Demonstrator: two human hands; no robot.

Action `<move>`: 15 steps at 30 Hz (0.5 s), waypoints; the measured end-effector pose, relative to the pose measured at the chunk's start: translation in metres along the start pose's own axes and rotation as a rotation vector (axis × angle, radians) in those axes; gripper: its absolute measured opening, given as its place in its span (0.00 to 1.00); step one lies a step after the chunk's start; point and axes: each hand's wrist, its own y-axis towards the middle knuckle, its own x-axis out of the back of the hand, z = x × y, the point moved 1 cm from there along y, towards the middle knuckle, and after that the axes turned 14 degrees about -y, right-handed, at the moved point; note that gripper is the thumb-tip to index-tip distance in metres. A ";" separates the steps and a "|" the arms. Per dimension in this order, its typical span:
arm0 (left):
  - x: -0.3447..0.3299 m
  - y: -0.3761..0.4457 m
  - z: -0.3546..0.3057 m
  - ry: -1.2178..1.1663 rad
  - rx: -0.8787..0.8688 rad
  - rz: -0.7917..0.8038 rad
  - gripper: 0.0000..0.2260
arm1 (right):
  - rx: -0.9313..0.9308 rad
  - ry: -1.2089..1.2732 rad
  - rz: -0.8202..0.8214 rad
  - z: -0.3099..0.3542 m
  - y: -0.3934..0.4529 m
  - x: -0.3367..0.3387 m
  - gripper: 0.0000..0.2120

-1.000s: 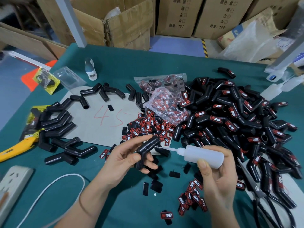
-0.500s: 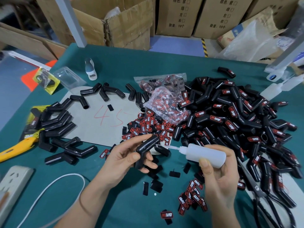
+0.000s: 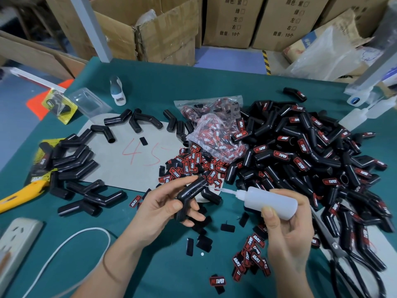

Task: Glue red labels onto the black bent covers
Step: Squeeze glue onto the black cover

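My left hand grips a black bent cover above the green table. My right hand holds a white glue bottle, its thin nozzle pointing left at the cover's upper arm. Loose red labels lie in a heap just behind the cover, and more red labels lie near my right wrist. A big pile of labelled black covers fills the right side. Unlabelled covers lie at the left.
A grey card marked 45 lies mid-table. Clear bags of labels sit behind the heap. Scissors lie at right, a yellow knife and a power strip with white cable at left. Cardboard boxes stand beyond.
The glue bottle has shifted slightly right, its nozzle drawn back along the cover's upper arm. My left hand still holds the cover in the same place.
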 end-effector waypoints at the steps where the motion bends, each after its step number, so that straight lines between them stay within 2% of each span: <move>1: 0.000 0.000 0.000 -0.001 0.000 -0.001 0.26 | 0.000 0.001 -0.002 0.000 0.000 0.000 0.15; 15: -0.003 0.000 -0.004 -0.012 -0.012 -0.009 0.26 | -0.002 0.002 -0.005 -0.001 0.001 0.001 0.14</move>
